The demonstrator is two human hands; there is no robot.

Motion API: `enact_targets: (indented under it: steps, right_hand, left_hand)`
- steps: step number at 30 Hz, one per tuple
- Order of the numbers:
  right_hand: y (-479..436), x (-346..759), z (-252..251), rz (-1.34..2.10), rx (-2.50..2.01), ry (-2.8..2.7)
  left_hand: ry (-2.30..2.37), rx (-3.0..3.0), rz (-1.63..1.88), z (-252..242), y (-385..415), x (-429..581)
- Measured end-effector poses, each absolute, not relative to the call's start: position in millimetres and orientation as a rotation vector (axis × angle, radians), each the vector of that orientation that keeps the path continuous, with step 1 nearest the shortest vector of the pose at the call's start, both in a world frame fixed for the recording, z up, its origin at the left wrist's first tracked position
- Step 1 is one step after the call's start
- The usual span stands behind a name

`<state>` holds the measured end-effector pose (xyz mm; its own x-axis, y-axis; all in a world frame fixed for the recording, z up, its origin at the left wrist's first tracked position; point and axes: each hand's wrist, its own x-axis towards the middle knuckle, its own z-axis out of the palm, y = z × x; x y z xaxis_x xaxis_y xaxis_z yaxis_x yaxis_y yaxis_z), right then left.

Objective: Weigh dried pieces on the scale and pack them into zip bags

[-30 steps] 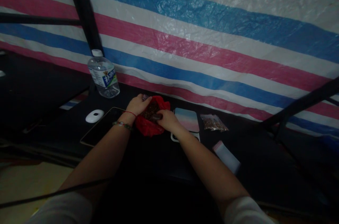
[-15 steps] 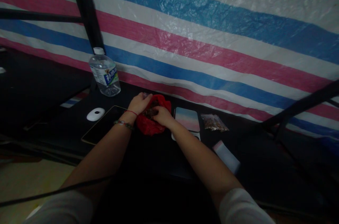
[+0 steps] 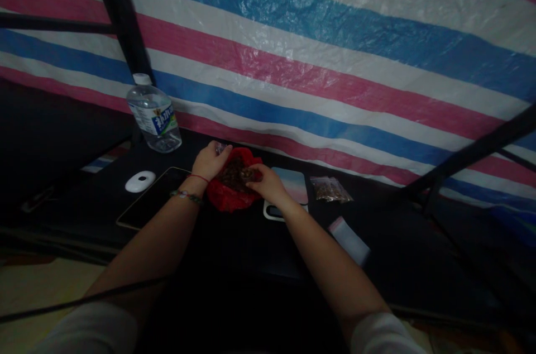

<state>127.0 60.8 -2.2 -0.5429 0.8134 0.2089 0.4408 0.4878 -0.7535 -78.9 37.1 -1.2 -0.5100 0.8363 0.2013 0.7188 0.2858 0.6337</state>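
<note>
A red plastic bag stands with its mouth wide, filled with small brown dried pieces. At its left rim is my left hand, closed, with a bit of clear plastic, apparently a small bag, between thumb and fingers. My right hand is at the right side of the mouth, its fingers pinched round some of the brown pieces. Just right of the red bag lies a small scale with a pale blue and pink top, partly covered by my right hand and wrist.
Filled clear bags lie right of the scale, with a stack of flat zip bags nearer me. Leftward are a dark tablet, a white oval device and a large clear bottle. Striped sheeting hangs behind.
My right hand has lifted from inside the red bag towards its right rim, bringing brown pieces up in its fingers. My left hand stays at the left rim. The view has shifted slightly.
</note>
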Motion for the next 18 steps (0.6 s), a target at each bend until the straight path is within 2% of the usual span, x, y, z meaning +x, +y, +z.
enact_targets:
  steps: [7, 18]
  right_hand:
    - [61.4, 135.8, 0.9, 0.709, -1.046, -2.419]
    - [59.9, 130.3, 5.3, 0.738, -0.969, -2.304]
  left_hand:
    - [2.396, 1.499, 1.025, -3.5, 37.8, -78.3]
    - [2.38, 1.486, 1.02, -1.3, 36.4, -76.5]
